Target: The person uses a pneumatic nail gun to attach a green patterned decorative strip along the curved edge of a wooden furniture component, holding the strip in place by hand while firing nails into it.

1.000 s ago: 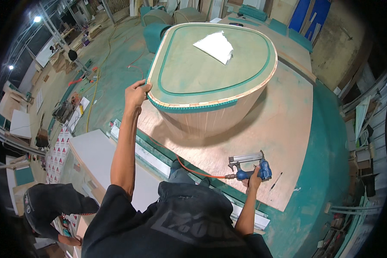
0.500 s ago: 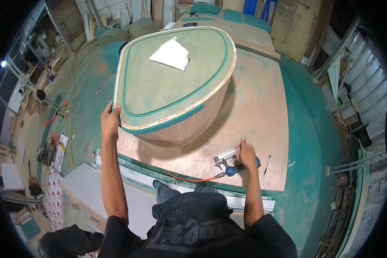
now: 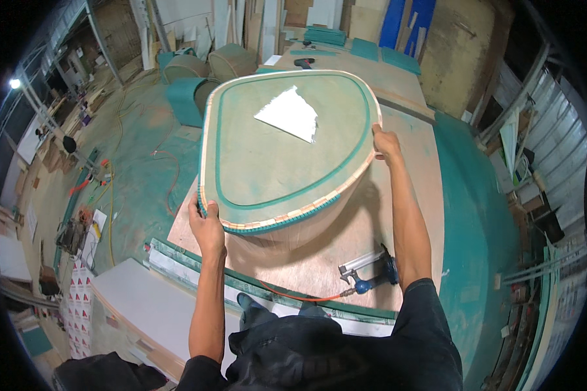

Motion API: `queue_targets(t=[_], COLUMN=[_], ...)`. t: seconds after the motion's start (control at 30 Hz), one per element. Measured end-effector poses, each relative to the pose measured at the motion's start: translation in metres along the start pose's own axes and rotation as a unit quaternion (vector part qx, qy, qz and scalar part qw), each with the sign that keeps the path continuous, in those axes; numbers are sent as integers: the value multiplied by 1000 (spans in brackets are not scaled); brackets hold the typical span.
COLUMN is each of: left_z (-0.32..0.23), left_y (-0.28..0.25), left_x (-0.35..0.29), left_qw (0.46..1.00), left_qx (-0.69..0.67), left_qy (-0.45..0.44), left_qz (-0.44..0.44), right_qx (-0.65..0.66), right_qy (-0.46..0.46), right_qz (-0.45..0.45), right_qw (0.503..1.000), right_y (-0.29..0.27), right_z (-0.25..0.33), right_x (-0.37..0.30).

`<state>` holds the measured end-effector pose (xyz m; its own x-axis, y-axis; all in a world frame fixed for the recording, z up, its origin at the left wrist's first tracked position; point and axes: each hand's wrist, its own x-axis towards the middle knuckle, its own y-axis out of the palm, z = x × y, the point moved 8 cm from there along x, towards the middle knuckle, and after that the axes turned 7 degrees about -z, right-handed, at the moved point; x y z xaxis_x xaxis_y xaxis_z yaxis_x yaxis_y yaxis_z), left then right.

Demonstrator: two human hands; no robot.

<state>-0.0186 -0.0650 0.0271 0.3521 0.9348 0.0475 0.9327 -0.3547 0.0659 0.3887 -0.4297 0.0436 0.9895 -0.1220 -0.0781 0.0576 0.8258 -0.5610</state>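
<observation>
A large rounded wooden form (image 3: pixel 254 169), like a curved cabinet body, stands on the plywood sheet before me. Its top is greenish with a dark green line inset near the rim. A notched green strip (image 3: pixel 274 226) runs along the front of its edge. My left hand (image 3: pixel 207 227) grips the near left corner, thumb on top. My right hand (image 3: pixel 387 144) grips the rim on the right side. On the top lies a white jagged-edged scrap (image 3: pixel 288 115). A nail gun (image 3: pixel 370 272) with an orange air hose rests on the plywood, below my right forearm.
Green and white strips (image 3: pixel 241 285) lie along the plywood's near edge, by my feet. Other curved forms (image 3: pixel 231 62) stand at the back left. A drill (image 3: pixel 304 62) sits on the boards behind the form. Hoses (image 3: pixel 166 169) cross the floor on the left.
My right hand has left the nail gun and taken hold of the form's right rim. My left hand still holds the left corner. The whole view has shifted.
</observation>
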Motion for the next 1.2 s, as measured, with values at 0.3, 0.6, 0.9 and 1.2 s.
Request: queue_targets(t=[0.3,0.6,0.9,1.2], left_z=[-3,-11,-7,30], left_y=[10,7,7,24], left_x=[-11,-15,-10,78], left_qw=[998,995,998,944], left_qx=[23,25,40,-118], left_qy=[24,34,13,-56], left_qz=[-46,-88,-49,303], right_qx=[-63,-52,-26,212], right_qy=[-37,-103,-120,-25], right_qz=[6,12,-36,-23], right_qw=[997,993,992,977], right_y=[4,16,2,-32], right_z=[-12,10,-13,-14], right_x=[76,72,84,-104])
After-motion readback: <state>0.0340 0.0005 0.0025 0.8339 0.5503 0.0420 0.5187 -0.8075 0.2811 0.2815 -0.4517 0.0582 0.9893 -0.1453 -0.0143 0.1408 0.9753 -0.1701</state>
